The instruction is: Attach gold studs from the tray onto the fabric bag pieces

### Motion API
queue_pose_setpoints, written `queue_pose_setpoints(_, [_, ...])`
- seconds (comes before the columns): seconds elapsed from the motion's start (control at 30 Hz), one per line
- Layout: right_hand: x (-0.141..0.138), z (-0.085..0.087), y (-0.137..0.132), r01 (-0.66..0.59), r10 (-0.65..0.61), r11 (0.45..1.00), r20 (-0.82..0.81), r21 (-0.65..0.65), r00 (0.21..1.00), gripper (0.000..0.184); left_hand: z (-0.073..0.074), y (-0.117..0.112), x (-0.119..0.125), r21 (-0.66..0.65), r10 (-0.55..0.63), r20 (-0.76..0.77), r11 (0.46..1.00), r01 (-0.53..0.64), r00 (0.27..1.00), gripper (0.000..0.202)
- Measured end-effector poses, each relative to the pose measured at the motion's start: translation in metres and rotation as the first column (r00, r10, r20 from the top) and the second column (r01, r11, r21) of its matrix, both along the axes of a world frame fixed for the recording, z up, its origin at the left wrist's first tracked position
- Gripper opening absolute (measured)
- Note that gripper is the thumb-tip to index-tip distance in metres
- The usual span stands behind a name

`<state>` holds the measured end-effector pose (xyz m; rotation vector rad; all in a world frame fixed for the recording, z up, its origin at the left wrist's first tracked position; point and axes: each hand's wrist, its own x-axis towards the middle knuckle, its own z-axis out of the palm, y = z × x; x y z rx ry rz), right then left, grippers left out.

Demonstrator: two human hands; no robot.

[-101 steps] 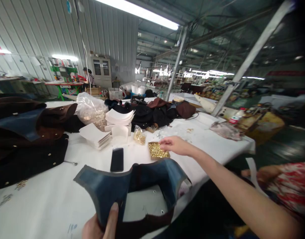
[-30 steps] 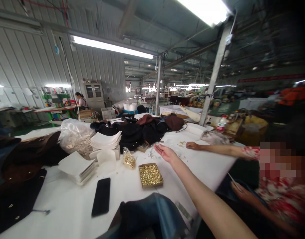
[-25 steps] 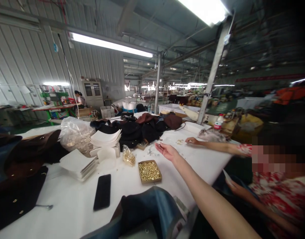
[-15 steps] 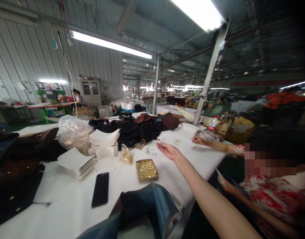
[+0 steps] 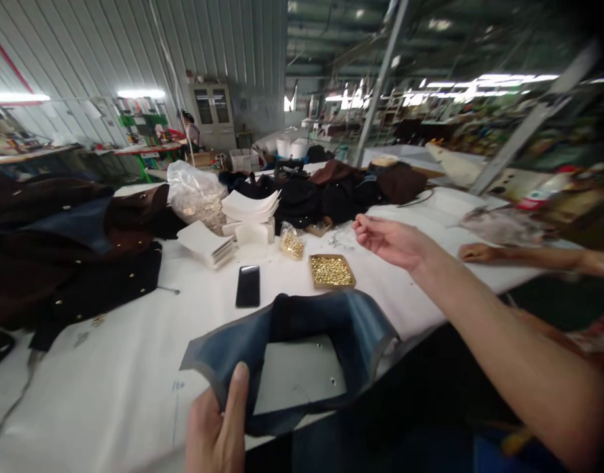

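Note:
My left hand [image 5: 217, 420] grips the near left edge of a dark blue bag [image 5: 361, 322], thumb on top. The bag stands open toward me, and a pale board [image 5: 292, 378] with two small metal studs or eyelets shows inside it. Raised above the table, my right hand [image 5: 385, 240] has its fingertips pinched together; anything between them is too small to make out. Below and left of it sits a shallow box [image 5: 332, 270] of small gold-coloured metal pieces. A clear bag [image 5: 292, 243] of similar gold pieces stands just behind that box.
A black phone [image 5: 247, 286] lies on the white-covered table [image 5: 134, 348]. Stacked white sheets [image 5: 208, 244] and a plastic sack [image 5: 196, 194] are behind it. Dark fabric pieces with studs [image 5: 109, 276] cover the left side. A co-worker's hand [image 5: 479, 253] rests at the right.
My view has turned left and down. My left hand now shows on the blue bag's edge. The right hand's fingers have gone from a loose, palm-up pose to a pinch.

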<state>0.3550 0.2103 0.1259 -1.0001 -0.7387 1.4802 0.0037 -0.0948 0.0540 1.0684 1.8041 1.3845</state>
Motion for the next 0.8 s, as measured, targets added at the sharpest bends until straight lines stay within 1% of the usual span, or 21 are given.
queue_pose_setpoints(0.07, [-0.025, 0.006, -0.021, -0.189, 0.182, 0.98, 0.102, 0.067, 0.978, 0.004, -0.007, 0.002, -0.002, -0.017, -0.005, -0.003, 1.0, 0.005, 1.0, 0.063])
queue_pose_setpoints(0.1, [-0.039, 0.009, -0.034, -0.288, 0.271, 0.954, 0.167, 0.087, 0.948, 0.009, -0.009, 0.002, -0.002, -0.018, -0.009, 0.003, 1.0, 0.009, 1.0, 0.063])
queue_pose_setpoints(0.13, [-0.054, 0.011, -0.05, -0.396, 0.367, 0.914, 0.238, 0.086, 0.899, 0.018, -0.009, 0.003, -0.002, -0.012, -0.014, 0.011, 1.0, 0.014, 1.0, 0.063])
queue_pose_setpoints(0.17, [-0.069, 0.013, -0.066, -0.514, 0.477, 0.856, 0.309, 0.049, 0.823, 0.027, -0.009, 0.004, -0.002, -0.002, -0.021, 0.019, 1.0, 0.021, 1.0, 0.062])
queue_pose_setpoints(0.2, [-0.085, 0.012, -0.082, -0.626, 0.584, 0.78, 0.37, -0.01, 0.722, 0.032, -0.007, 0.005, -0.001, 0.008, -0.029, 0.023, 1.0, 0.029, 0.999, 0.061])
queue_pose_setpoints(0.23, [-0.101, 0.01, -0.098, -0.715, 0.677, 0.694, 0.42, -0.09, 0.604, 0.033, -0.005, 0.005, -0.001, 0.017, -0.04, 0.021, 0.999, 0.039, 0.999, 0.061])
queue_pose_setpoints(0.27, [-0.117, 0.004, -0.112, -0.765, 0.737, 0.62, 0.464, -0.174, 0.491, 0.028, -0.002, 0.006, 0.0, 0.026, -0.053, 0.014, 0.998, 0.053, 0.999, 0.061])
queue_pose_setpoints(0.3, [-0.131, -0.005, -0.125, -0.78, 0.76, 0.576, 0.511, -0.243, 0.402, 0.021, 0.001, 0.006, 0.001, 0.034, -0.064, 0.001, 0.997, 0.064, 0.998, 0.061])
queue_pose_setpoints(0.33, [-0.145, -0.016, -0.135, -0.772, 0.755, 0.563, 0.564, -0.295, 0.335, 0.013, 0.004, 0.006, 0.002, 0.037, -0.071, -0.017, 0.997, 0.071, 0.997, 0.061])
queue_pose_setpoints(0.37, [-0.157, -0.029, -0.144, -0.755, 0.741, 0.563, 0.61, -0.336, 0.282, 0.006, 0.006, 0.006, 0.004, 0.036, -0.075, -0.04, 0.996, 0.076, 0.996, 0.06])
queue_pose_setpoints(0.4, [-0.168, -0.043, -0.151, -0.741, 0.739, 0.556, 0.632, -0.376, 0.233, 0.004, 0.009, 0.005, 0.006, 0.033, -0.078, -0.064, 0.996, 0.081, 0.995, 0.059])
queue_pose_setpoints(0.47, [-0.186, -0.071, -0.158, -0.713, 0.74, 0.536, 0.658, -0.452, 0.14, 0.012, 0.011, 0.003, 0.009, 0.024, -0.088, -0.106, 0.996, 0.091, 0.99, 0.058])
queue_pose_setpoints(0.5, [-0.193, -0.084, -0.159, -0.703, 0.73, 0.537, 0.675, -0.466, 0.11, 0.014, 0.011, 0.002, 0.009, 0.022, -0.09, -0.124, 0.995, 0.094, 0.988, 0.058])
queue_pose_setpoints(0.57, [-0.202, -0.107, -0.157, -0.689, 0.664, 0.582, 0.742, -0.432, 0.095, 0.012, 0.008, -0.001, 0.007, 0.021, -0.087, -0.157, 0.996, 0.091, 0.984, 0.06])
queue_pose_setpoints(0.63, [-0.206, -0.125, -0.153, -0.677, 0.61, 0.63, 0.783, -0.381, 0.126, 0.011, 0.002, -0.003, 0.001, 0.019, -0.078, -0.201, 0.996, 0.083, 0.976, 0.062])
queue_pose_setpoints(0.67, [-0.207, -0.132, -0.152, -0.67, 0.608, 0.64, 0.781, -0.377, 0.141, 0.011, -0.002, -0.004, -0.002, 0.019, -0.076, -0.228, 0.996, 0.083, 0.971, 0.062])
queue_pose_setpoints(0.73, [-0.206, -0.146, -0.151, -0.66, 0.626, 0.64, 0.765, -0.393, 0.152, 0.009, -0.009, -0.003, -0.01, 0.022, -0.069, -0.295, 0.997, 0.079, 0.953, 0.061])
queue_pose_setpoints(0.8, [-0.204, -0.157, -0.152, -0.658, 0.632, 0.641, 0.758, -0.395, 0.161, 0.012, -0.014, -0.002, -0.014, 0.041, -0.041, -0.379, 0.997, 0.061, 0.925, 0.059])
